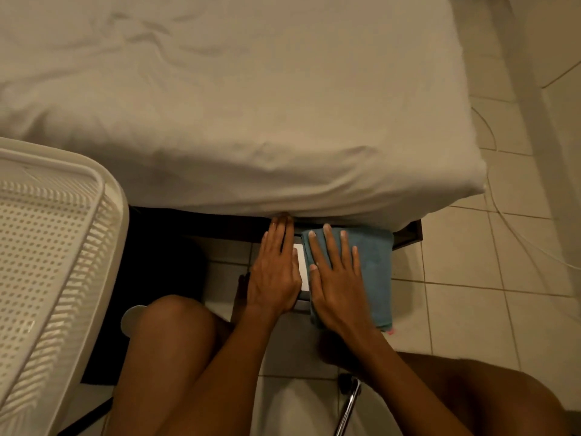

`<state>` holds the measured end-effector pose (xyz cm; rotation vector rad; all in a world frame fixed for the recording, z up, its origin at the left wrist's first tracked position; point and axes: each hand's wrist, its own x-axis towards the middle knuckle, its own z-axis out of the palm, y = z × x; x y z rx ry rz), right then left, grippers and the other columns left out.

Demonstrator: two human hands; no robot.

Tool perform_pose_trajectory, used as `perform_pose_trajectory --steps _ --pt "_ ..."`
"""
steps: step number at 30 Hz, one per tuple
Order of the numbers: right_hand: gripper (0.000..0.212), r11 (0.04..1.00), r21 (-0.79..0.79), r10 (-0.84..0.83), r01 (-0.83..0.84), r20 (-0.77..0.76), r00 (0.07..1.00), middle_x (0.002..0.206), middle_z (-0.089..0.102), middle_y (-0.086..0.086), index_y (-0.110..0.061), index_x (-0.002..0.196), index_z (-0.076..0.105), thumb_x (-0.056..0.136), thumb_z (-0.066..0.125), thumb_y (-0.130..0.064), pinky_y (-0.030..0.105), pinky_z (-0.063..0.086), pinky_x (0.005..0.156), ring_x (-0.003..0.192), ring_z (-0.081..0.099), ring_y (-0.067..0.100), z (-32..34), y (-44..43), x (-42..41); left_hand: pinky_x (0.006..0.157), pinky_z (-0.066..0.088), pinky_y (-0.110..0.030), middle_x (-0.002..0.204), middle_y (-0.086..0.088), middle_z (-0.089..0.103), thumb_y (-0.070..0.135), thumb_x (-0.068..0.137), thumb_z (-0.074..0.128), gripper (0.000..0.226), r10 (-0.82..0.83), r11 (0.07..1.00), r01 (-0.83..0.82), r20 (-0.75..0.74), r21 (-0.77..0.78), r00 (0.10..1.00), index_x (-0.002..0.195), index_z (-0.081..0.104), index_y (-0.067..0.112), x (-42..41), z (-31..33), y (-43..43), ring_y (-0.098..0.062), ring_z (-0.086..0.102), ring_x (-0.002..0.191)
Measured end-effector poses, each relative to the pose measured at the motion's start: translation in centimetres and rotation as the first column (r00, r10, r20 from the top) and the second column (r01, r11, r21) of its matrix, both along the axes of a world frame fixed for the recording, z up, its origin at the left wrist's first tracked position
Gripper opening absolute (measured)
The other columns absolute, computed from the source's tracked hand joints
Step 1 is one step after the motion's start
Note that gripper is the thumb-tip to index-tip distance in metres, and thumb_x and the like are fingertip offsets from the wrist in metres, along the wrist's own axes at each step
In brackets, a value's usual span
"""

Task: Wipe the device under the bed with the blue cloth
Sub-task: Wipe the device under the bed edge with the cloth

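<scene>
Mostly hidden, device (pixel 301 269) sits on floor tiles (pixel 471 262) at bed (pixel 251 121) edge, w/ blue cloth (pixel 374 272) over its right part. Right hand (pixel 338 281) flat on cloth, fingers spread; left hand (pixel 275 275) flat on device, fingers straight.

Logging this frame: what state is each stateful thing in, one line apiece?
Dark device with white panel: mostly covered, only a white strip showing.
Folded blue terry cloth: draped over the device's right part.
Left hand: open, flat on the device.
Right hand: open, flat, pressing the cloth.
Beige bed sheet: wrinkled.
</scene>
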<state>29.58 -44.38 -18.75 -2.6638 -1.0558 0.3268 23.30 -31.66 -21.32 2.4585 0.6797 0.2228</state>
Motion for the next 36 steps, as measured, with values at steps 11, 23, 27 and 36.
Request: perform_pose_trajectory --steps 11,23,27,36 --pt "0.058 0.999 0.014 0.047 -0.047 0.020 0.999 0.168 -0.005 -0.005 -0.033 0.159 0.007 0.105 0.028 -0.033 0.046 -0.001 0.125 0.154 -0.014 0.017 0.1 0.7 1.4 0.125 0.007 -0.031 0.165 -0.001 0.006 0.030 0.103 0.019 0.058 -0.012 0.999 0.012 0.005 -0.030 1.000 0.157 0.007 0.013 0.3 0.0 0.0 -0.009 -0.006 0.152" --pt "0.057 0.996 0.077 0.055 -0.050 -0.060 0.997 0.168 0.001 -0.007 -0.034 0.158 0.011 0.104 0.025 -0.039 0.045 -0.001 0.126 0.154 -0.012 0.013 -0.1 -0.5 2.5 0.125 0.011 -0.036 0.166 -0.002 0.003 0.028 0.104 0.026 0.059 0.006 0.999 -0.007 -0.004 -0.042 1.000 0.157 0.005 0.013 0.2 0.2 -0.1 -0.009 -0.009 0.152" --pt "0.058 0.993 0.102 0.065 -0.058 -0.067 0.996 0.168 0.002 -0.007 -0.034 0.158 0.011 0.104 0.031 -0.036 0.047 0.000 0.126 0.154 -0.011 0.013 -0.1 -0.8 2.6 0.126 0.004 -0.035 0.166 -0.003 0.002 0.027 0.103 0.026 0.059 -0.016 1.000 0.016 0.002 -0.016 1.000 0.157 0.006 0.012 0.2 0.4 -0.2 -0.010 -0.010 0.152" --pt "0.058 0.994 0.050 0.101 -0.100 -0.021 0.995 0.168 -0.002 -0.006 -0.036 0.158 0.010 0.103 0.027 -0.038 0.046 -0.003 0.125 0.154 -0.012 0.017 0.2 -0.5 2.5 0.126 0.004 -0.035 0.166 -0.003 0.002 0.028 0.103 0.023 0.059 -0.008 1.000 0.008 0.005 -0.020 1.000 0.157 0.006 0.011 0.0 0.5 0.1 -0.010 -0.010 0.152"
